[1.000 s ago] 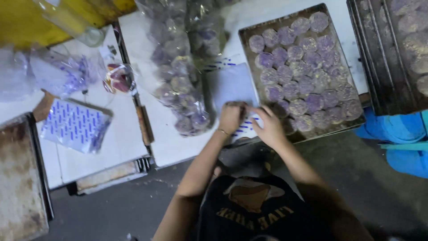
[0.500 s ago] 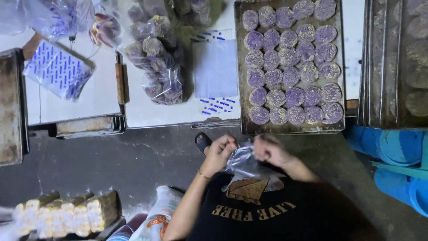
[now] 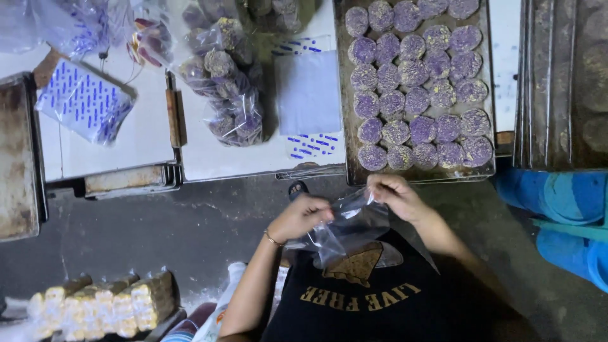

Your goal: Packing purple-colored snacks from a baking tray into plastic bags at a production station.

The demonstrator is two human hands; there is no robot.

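Both my hands hold one clear plastic bag [image 3: 354, 221] in front of my dark shirt. My left hand [image 3: 305, 215] pinches its left edge, and my right hand [image 3: 392, 193] pinches the top right edge, spreading the film between them. The bag looks empty. Just beyond my right hand lies a metal tray [image 3: 487, 171] filled with several round purple cookies [image 3: 415, 95] in rows. A flat stack of clear bags with blue print [image 3: 308, 95] rests on the white table to the tray's left.
A heap of bagged cookies [image 3: 225, 82] lies on the white table [image 3: 145, 139]. Another printed bag pack [image 3: 85, 101] sits further left. A rusty tray [image 3: 19, 164] is at the far left, dark trays [image 3: 563, 82] at right, blue containers [image 3: 557, 196] below them, yellow wrapped blocks [image 3: 101, 307] on the floor.
My hands pulled back from the table with a bag and have drawn it open wider near my chest. The view tilted down, showing more floor.
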